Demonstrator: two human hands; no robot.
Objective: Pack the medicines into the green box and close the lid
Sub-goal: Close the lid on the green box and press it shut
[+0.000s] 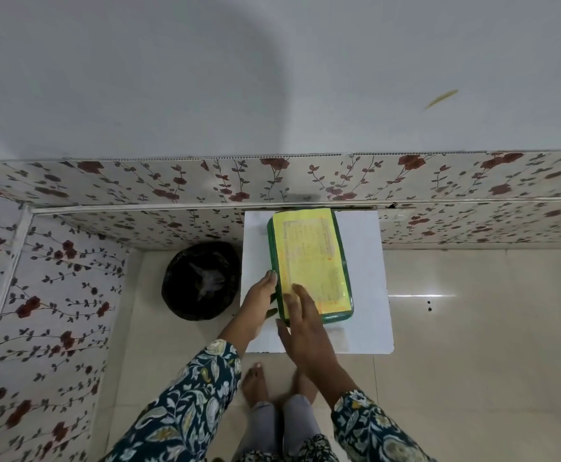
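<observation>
The green box (339, 316) lies on a small white table (365, 295), its lid down and covered by a yellow printed label (312, 255). My left hand (260, 296) rests against the box's near left side, thumb on the lid's edge. My right hand (300, 323) lies flat over the near left corner of the lid, fingers spread. No medicines are visible outside the box.
A black bin (200, 281) lined with a dark bag stands on the floor just left of the table. Floral wall panels (72, 295) run behind and to the left. Beige floor tiles (489, 328) spread to the right. My bare feet are below the table's near edge.
</observation>
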